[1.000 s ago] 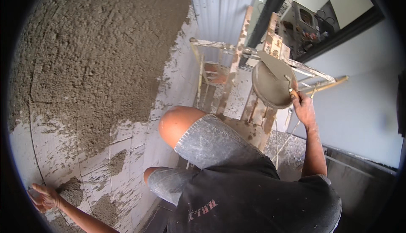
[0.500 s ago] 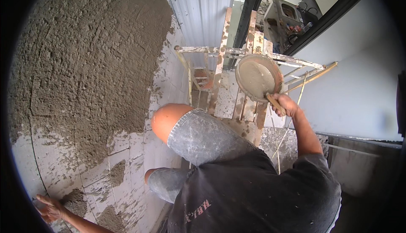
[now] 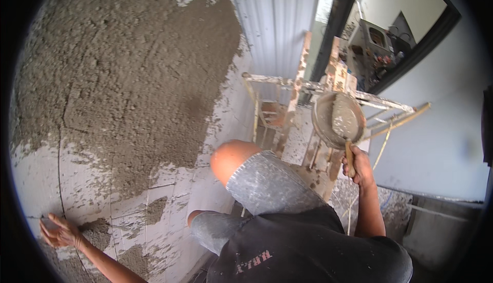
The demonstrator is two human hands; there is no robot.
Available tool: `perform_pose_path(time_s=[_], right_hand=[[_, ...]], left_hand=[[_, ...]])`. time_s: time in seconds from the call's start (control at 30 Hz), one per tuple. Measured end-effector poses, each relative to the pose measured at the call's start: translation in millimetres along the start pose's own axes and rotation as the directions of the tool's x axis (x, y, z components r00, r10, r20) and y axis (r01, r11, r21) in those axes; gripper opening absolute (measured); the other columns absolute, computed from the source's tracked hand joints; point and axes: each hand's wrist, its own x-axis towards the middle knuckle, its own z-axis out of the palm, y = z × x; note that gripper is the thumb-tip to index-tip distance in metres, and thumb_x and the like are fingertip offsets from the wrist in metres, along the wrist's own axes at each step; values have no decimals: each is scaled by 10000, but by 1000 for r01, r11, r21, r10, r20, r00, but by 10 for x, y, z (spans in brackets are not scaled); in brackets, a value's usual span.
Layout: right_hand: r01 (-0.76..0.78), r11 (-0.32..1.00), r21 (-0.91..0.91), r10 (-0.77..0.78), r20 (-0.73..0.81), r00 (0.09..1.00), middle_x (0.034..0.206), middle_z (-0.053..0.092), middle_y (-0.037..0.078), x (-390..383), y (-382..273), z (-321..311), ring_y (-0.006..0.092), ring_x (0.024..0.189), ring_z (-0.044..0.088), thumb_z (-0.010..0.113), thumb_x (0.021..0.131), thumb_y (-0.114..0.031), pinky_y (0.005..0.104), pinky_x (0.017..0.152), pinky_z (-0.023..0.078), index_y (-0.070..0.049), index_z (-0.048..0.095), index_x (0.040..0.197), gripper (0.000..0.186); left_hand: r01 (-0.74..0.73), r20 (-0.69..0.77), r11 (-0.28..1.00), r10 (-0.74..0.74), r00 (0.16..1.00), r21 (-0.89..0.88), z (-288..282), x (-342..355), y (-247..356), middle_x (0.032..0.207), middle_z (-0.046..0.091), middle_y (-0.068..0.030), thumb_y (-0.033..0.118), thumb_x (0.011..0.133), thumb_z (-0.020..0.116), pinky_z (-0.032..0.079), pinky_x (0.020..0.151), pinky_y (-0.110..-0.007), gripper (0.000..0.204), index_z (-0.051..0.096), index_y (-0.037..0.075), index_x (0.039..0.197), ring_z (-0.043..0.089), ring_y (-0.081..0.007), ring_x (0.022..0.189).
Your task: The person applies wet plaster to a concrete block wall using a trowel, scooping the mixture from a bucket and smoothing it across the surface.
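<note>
"Grey, wet mortar (image 3: 340, 124): where does it lie?"

"Inside the round, reddish-brown bucket (image 3: 328, 142), and heaped over the blade of a tan, wooden-handled trowel (image 3: 350, 159). Whether the blade dips in or is above, I can't tell."

"And the 2 hands?"

"Just below the bucket, the right hand (image 3: 360, 166) wraps its fingers snugly around the trowel's handle, forearm rising from beneath. Far to the bucket's left and lower, the left hand (image 3: 61, 231) is spread wide, holding nothing visible, beside a white, partly mortar-coated wall (image 3: 36, 180); contact is unclear."

"Any writing?"

"1 row of pinkish letters (image 3: 252, 262) on the black cloth shirt (image 3: 318, 252), below the bucket."
</note>
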Motion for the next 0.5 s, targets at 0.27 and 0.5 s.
perform_pose_path(time_s=[0.27,0.5], right_hand=[[21,966,258,-38,61,997,699,591,75,70,-742,803,162,438,528,515,1039,-330,310,374,446,-26,566,961,318],[26,997,67,-27,20,999,700,589,86,56,-547,733,169,450,534,544,991,-245,330,379,443,-16,571,955,234]], left_hand=[[24,143,999,-30,989,42,-218,42,320,1374,516,-100,587,988,602,374,1141,-470,599,632,126,1370,442,-295,1338],[7,102,995,-17,995,97,-29,30,44,1311,543,-105,642,954,612,430,1055,-456,662,663,77,1295,518,-274,1234]])
